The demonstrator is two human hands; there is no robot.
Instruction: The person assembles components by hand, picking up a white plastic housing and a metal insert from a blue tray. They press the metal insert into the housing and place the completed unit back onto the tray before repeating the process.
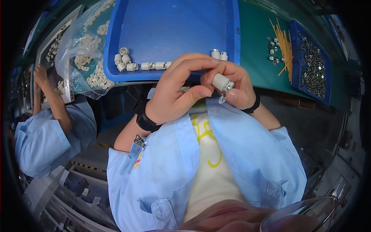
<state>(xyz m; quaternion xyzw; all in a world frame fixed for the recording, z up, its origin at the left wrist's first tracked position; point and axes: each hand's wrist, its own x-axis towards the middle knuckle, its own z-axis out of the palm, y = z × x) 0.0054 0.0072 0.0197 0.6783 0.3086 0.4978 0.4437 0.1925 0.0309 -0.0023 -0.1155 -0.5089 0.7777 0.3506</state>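
Observation:
A white cylinder with a silvery metal end, like a small lamp socket (222, 82), is gripped by my right hand (241, 87). Its metal end tilts down toward my thumb, and a small metal disc (222, 99) with holes sits just below that end. My left hand (174, 87) curls in from the other side, its fingertips meeting the fingers of my right. Under its palm a small pale piece (185, 89) peeks out, mostly hidden. Both hands are over the near edge of a blue tray (174, 27), where several similar white cylinders (125, 58) lie.
Left of the tray, a clear plastic bag (69, 54) holds many small white parts. To the right lie thin wooden sticks (285, 50), loose metal bits (273, 54) and a blue bin (296, 77) of small metal parts. Another person's arm (54, 96) works at far left.

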